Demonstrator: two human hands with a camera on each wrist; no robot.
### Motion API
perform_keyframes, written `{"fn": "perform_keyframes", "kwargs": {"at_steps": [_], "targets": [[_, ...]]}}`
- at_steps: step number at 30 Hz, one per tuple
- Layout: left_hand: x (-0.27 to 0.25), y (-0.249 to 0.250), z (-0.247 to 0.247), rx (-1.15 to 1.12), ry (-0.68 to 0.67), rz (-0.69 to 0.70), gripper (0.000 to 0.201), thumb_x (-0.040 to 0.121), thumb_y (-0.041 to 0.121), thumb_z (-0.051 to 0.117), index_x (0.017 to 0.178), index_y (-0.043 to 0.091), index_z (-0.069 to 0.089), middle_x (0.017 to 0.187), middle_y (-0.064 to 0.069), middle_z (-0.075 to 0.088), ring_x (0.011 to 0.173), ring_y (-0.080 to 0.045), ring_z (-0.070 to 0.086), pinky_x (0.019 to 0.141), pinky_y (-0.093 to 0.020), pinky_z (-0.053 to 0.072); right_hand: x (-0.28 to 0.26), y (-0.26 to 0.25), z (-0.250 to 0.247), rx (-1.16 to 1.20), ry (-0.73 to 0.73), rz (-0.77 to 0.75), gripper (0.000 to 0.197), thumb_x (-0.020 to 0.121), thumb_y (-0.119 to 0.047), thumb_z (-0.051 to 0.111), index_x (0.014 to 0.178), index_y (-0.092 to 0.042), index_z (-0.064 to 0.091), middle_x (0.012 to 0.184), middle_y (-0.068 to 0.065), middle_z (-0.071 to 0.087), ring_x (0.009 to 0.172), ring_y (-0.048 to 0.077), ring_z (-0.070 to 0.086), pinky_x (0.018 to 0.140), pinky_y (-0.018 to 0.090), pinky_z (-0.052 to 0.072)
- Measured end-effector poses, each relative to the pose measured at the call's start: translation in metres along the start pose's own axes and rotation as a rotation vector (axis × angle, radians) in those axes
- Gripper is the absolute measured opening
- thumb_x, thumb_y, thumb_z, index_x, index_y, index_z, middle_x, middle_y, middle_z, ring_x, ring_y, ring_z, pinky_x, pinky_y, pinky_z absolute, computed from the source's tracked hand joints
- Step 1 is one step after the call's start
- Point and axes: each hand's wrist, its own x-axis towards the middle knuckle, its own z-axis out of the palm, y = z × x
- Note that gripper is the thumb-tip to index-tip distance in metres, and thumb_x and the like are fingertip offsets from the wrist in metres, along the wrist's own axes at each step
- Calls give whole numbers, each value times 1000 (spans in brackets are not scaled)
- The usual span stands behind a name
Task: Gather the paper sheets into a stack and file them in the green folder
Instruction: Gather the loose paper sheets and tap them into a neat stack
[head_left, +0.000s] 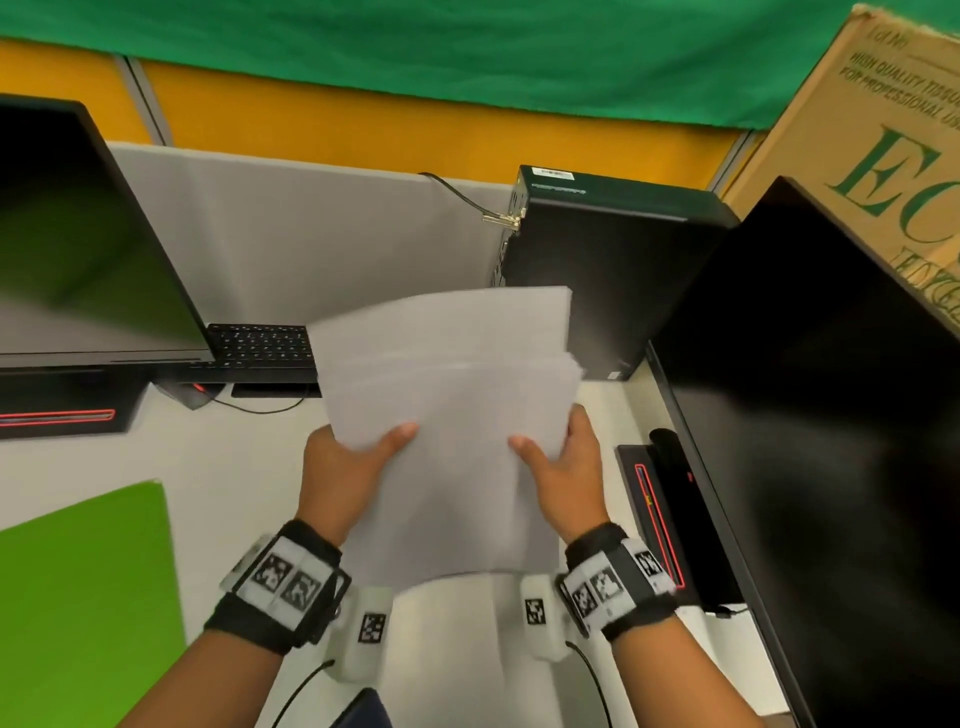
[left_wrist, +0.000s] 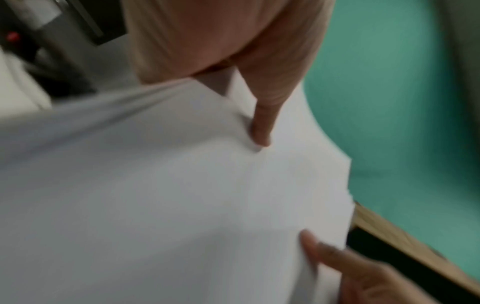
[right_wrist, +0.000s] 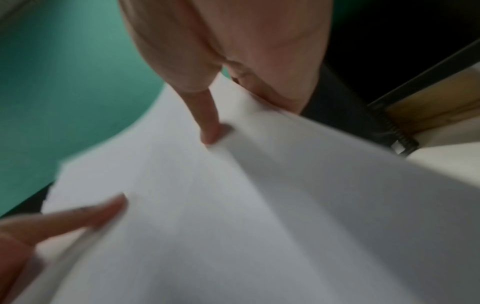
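Note:
Both hands hold a loose stack of white paper sheets (head_left: 447, 415) up above the desk, in the middle of the head view. My left hand (head_left: 353, 462) grips its left edge, thumb on top. On the right edge my right hand (head_left: 563, 462) grips the same way. The sheets' far edges are uneven. In the left wrist view the paper sheets (left_wrist: 155, 195) fill the picture, with my left hand's thumb (left_wrist: 262, 123) pressed on them; the right wrist view shows the paper sheets (right_wrist: 259, 205) likewise. The green folder (head_left: 83, 597) lies flat on the desk at the lower left.
A dark monitor (head_left: 78, 234) and a keyboard (head_left: 265, 345) stand at the left. A black computer case (head_left: 608, 265) sits behind the paper, a second monitor (head_left: 821, 415) at the right. A cardboard box (head_left: 883, 130) leans at the far right. The pale desk (head_left: 218, 457) shows between folder and hands.

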Motion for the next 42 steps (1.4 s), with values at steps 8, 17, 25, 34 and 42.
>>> {"fn": "perform_keyframes", "kwargs": {"at_steps": [8, 17, 25, 34, 42], "targets": [[51, -85, -3, 45, 211, -526, 74, 65, 33, 83, 125, -3, 58, 121, -14, 65, 106, -32, 62, 98, -36, 47, 53, 64, 53, -365, -235, 413, 28, 79, -6, 71, 106, 2, 69, 112, 18, 70, 86, 20, 62, 75, 23, 48], [62, -108, 0, 404, 265, -507, 71, 58, 60, 70, 104, 7, 71, 112, -17, 70, 105, -37, 64, 96, -48, 50, 68, 104, 63, -848, -283, 416, 40, 87, -27, 56, 123, -10, 56, 139, 14, 40, 129, 32, 37, 106, 41, 39], [78, -151, -10, 272, 267, -511, 84, 48, 60, 78, 108, 2, 71, 114, -13, 71, 108, -29, 66, 99, -42, 50, 67, 119, 69, -794, -339, 535, 45, 79, -18, 55, 123, -13, 56, 130, 14, 51, 118, 34, 50, 102, 39, 46], [48, -104, -13, 339, 150, -499, 41, 81, 27, 70, 114, 3, 66, 114, -13, 69, 109, -34, 63, 98, -39, 48, 55, 129, 65, -588, -362, 572, 62, 65, -24, 73, 124, -16, 57, 127, 11, 55, 110, 29, 59, 99, 40, 50], [20, -41, -29, 197, 64, 21, 56, 83, 13, 69, 131, 18, 41, 119, -2, 62, 109, -20, 62, 100, -35, 48, 17, 50, 38, -119, -207, 299, 44, 85, 2, 62, 118, -19, 40, 112, 0, 60, 94, 4, 62, 96, 21, 50]]}}
